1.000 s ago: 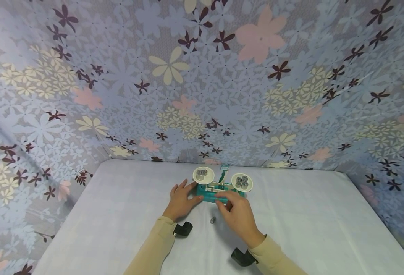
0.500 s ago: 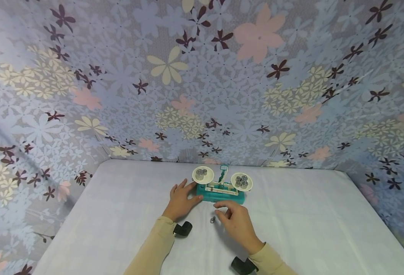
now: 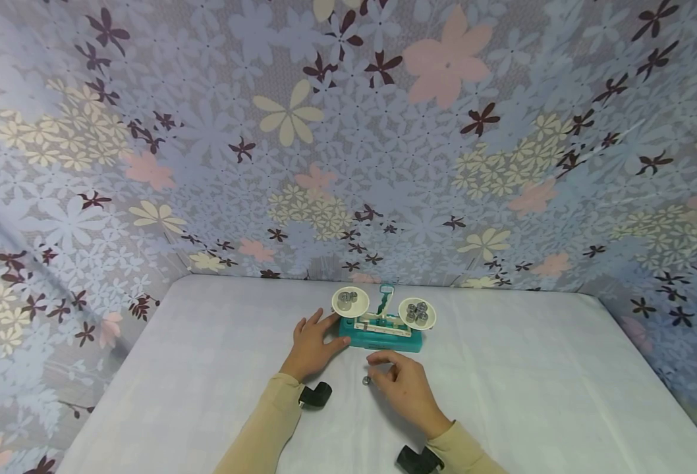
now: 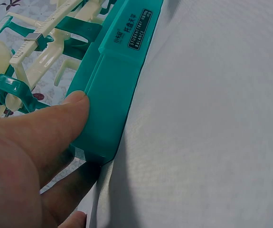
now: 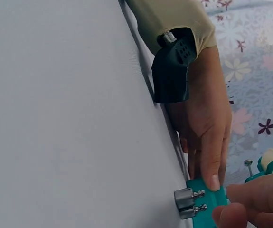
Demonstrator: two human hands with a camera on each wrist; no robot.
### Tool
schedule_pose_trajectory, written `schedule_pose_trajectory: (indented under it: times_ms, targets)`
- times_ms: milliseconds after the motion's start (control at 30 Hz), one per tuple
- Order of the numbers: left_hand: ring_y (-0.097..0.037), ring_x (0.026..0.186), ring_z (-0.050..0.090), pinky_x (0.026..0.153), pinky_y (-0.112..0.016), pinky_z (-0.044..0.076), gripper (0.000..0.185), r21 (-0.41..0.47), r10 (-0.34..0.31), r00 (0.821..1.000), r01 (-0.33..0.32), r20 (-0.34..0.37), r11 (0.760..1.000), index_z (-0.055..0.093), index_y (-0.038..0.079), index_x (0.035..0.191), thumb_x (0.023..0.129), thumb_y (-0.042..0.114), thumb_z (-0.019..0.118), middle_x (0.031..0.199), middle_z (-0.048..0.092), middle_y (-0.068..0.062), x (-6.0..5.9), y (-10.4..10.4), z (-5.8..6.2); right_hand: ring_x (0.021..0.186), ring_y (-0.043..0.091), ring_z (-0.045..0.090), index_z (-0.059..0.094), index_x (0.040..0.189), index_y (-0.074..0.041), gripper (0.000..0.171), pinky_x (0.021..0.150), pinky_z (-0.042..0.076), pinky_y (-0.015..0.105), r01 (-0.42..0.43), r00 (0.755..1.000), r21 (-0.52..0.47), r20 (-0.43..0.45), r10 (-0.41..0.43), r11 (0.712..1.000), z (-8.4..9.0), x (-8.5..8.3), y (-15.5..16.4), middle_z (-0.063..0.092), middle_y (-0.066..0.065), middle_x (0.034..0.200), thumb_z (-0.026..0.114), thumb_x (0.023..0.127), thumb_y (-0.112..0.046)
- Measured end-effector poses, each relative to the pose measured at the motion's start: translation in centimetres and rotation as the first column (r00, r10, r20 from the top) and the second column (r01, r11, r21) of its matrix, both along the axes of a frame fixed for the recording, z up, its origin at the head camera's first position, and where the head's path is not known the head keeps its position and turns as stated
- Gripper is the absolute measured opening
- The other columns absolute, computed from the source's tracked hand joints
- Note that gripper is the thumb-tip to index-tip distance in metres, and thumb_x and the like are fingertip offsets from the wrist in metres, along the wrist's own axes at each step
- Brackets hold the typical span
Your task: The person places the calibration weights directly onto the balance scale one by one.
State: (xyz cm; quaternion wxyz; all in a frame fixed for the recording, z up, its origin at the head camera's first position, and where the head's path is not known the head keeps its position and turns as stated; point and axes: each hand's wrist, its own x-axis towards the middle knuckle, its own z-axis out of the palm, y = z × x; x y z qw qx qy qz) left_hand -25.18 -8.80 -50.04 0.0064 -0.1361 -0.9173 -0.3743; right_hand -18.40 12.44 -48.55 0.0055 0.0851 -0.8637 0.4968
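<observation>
Teal balance (image 3: 381,336) steadied by flat left hand (image 3: 313,345); right hand (image 3: 404,388) half-hides small weight (image 3: 366,380), grip unclear.

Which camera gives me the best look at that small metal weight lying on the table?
Right wrist: the weight fills the foreground, its knob visible, beside the right hand. The head view shows only a speck. The left wrist view misses it.

- The balance scale (image 3: 381,332) has a teal base and cream pans.
- The weights (image 5: 185,203) are silvery metal.
- The table (image 3: 206,368) is white.
- The backdrop (image 3: 348,131) is lilac with pink, cream and maroon flowers.
- The sleeves (image 3: 265,428) are beige.
</observation>
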Motion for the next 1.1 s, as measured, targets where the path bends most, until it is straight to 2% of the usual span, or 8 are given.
schedule_pose_trajectory:
  times_ms: [200,400,600,833,1100]
  targets:
    - [-0.039,0.147,0.031,0.119,-0.061,0.013,0.061,-0.016,0.007,1.000,-0.006,0.018,1.000,0.054,0.006,0.145,0.095,0.038,0.068,0.147,0.053,-0.017,-0.1,0.0,0.0,0.048,0.006,0.044,0.074,0.108,-0.008,0.020,0.044,0.037,0.021,-0.016,1.000,-0.022,0.015,0.017,1.000,-0.6,-0.1,0.1,0.073,0.003,0.101,0.075,0.088,-0.006]
    - [-0.039,0.147,0.031,0.119,-0.061,0.012,0.061,-0.002,0.006,1.000,-0.006,0.023,1.000,0.054,0.005,0.145,0.095,0.038,0.068,0.147,0.052,-0.017,0.0,0.0,0.2,0.050,0.006,0.046,0.075,0.108,-0.009,0.020,0.046,0.039,0.021,-0.024,0.999,-0.021,0.029,0.024,1.000,-0.9,-0.2,0.3,0.073,0.001,0.098,0.075,0.088,-0.007]
    - [-0.039,0.147,0.030,0.120,-0.060,0.012,0.061,-0.007,0.007,0.999,-0.007,0.032,1.000,0.053,0.005,0.145,0.096,0.038,0.067,0.148,0.052,-0.017,0.1,0.1,0.3,0.054,0.007,0.048,0.076,0.105,-0.013,0.017,0.049,0.041,0.021,-0.022,0.999,0.012,0.039,0.021,1.000,-1.4,-0.3,0.4,0.070,-0.005,0.091,0.075,0.088,-0.008]
    - [-0.038,0.147,0.031,0.119,-0.060,0.012,0.061,-0.011,0.005,1.000,-0.004,0.027,1.000,0.054,0.005,0.145,0.096,0.038,0.067,0.147,0.052,-0.017,0.1,0.0,0.3,0.056,0.007,0.048,0.077,0.102,-0.013,0.015,0.051,0.040,0.021,-0.037,0.998,0.001,0.042,0.037,0.999,-1.7,-0.3,0.3,0.061,-0.005,0.071,0.076,0.087,-0.009]
    - [-0.038,0.147,0.031,0.120,-0.060,0.012,0.061,-0.005,0.009,1.000,-0.009,0.029,1.000,0.054,0.005,0.145,0.096,0.038,0.067,0.147,0.052,-0.017,0.1,-0.1,0.3,0.058,0.007,0.048,0.077,0.101,-0.015,0.016,0.053,0.040,0.022,-0.028,0.999,0.047,0.034,0.027,0.998,-1.6,-0.3,0.2,0.056,-0.006,0.066,0.077,0.086,-0.009]
